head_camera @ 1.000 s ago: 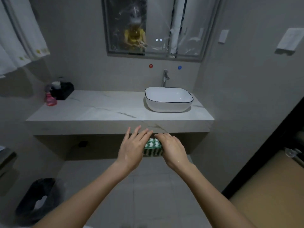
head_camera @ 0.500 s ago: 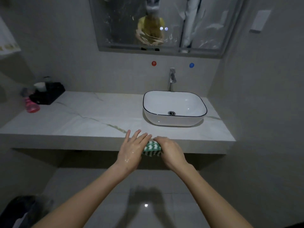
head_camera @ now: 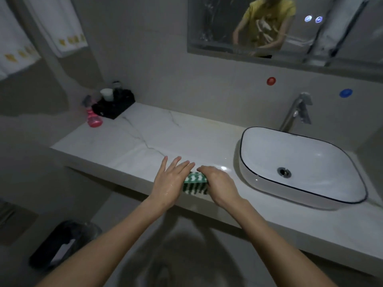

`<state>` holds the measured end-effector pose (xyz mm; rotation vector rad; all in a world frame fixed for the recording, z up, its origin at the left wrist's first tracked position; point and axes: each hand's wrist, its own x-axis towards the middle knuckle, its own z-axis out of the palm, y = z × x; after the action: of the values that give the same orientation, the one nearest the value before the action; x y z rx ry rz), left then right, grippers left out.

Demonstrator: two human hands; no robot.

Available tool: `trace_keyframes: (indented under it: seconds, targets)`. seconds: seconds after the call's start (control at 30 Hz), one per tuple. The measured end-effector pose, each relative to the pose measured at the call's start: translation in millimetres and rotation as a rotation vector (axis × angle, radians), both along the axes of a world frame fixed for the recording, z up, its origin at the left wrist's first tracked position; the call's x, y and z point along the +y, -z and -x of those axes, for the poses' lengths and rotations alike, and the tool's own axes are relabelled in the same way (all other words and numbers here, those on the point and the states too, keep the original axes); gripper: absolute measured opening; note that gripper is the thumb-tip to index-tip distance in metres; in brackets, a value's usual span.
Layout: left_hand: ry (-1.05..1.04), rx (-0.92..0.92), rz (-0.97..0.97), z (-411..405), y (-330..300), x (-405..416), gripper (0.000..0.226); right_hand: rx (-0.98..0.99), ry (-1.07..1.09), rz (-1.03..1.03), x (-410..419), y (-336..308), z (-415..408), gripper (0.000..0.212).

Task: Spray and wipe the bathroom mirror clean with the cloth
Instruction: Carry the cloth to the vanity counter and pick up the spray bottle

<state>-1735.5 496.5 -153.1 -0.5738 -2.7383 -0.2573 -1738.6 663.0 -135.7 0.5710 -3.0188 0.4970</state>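
Observation:
A folded green-and-white striped cloth (head_camera: pixel 195 183) sits between my two hands over the front edge of the marble counter (head_camera: pixel 145 146). My left hand (head_camera: pixel 172 181) lies against the cloth's left side with straight, spread fingers. My right hand (head_camera: pixel 217 183) curls over the cloth's right side and grips it. The streaked mirror (head_camera: pixel 215 25) hangs on the wall above, showing a reflection of a person in a yellow top. A pink spray bottle (head_camera: pixel 94 117) stands at the counter's far left.
A white basin (head_camera: pixel 300 162) with a chrome tap (head_camera: pixel 296 112) fills the counter's right part. A black box (head_camera: pixel 114 105) with a cup stands beside the spray bottle. White towels (head_camera: pixel 62 27) hang at upper left. A black bin (head_camera: pixel 62 243) is on the floor below left.
The view has come closer to the counter and turned left and down. Both hands stay on the cloth, which now lies over the counter's front edge.

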Motion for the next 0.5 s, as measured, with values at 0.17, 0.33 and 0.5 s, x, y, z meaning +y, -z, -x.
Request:
trace_keyframes:
  seconds: [0.17, 0.33, 0.5]
  targets:
    - [-0.039, -0.01, 0.016, 93.8, 21.6, -71.5, 0.078, -0.023, 0.016, 0.026, -70.8, 12.0, 89.8, 0.055]
    - [-0.05, -0.005, -0.005, 169.7, 22.5, -122.1, 0.07, -0.055, -0.011, 0.025, -123.9, 19.9, 164.6, 0.052]
    - [-0.031, -0.103, -0.011, 229.9, 48.1, -152.3, 0.069, -0.168, -0.022, -0.001, -148.7, 37.4, 235.4, 0.044]
